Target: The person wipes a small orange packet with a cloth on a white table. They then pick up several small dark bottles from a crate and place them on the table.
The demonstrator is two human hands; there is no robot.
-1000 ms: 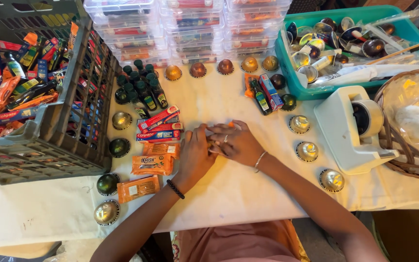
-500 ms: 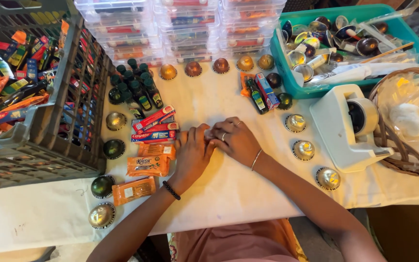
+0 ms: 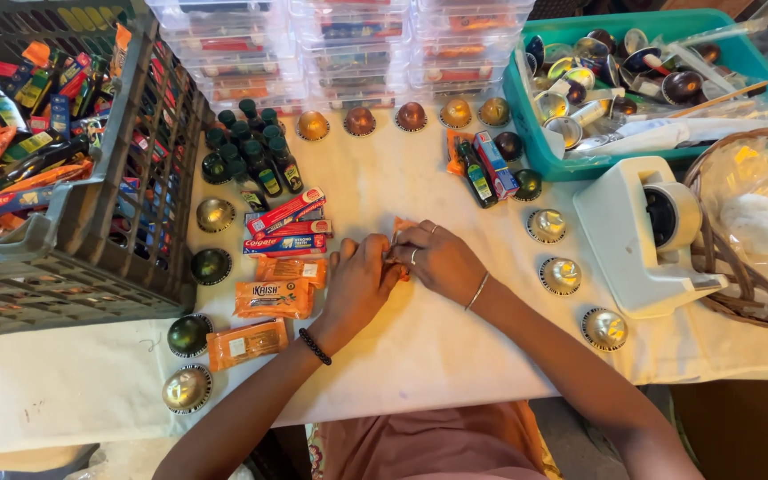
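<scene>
A kit-packing station, likely in a home: cloth-covered surface [image 3: 455,356], crate [image 3: 73,258] of small toiletries, stacked clear boxes [image 3: 348,44], tape dispenser [image 3: 646,236], rows of foil capsules [image 3: 562,276].

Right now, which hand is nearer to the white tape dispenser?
Right. The right hand lies just left of the white tape dispenser, with bare tablecloth between them. The left hand is farther away, on the right hand's far side, beside the orange packets.
</scene>
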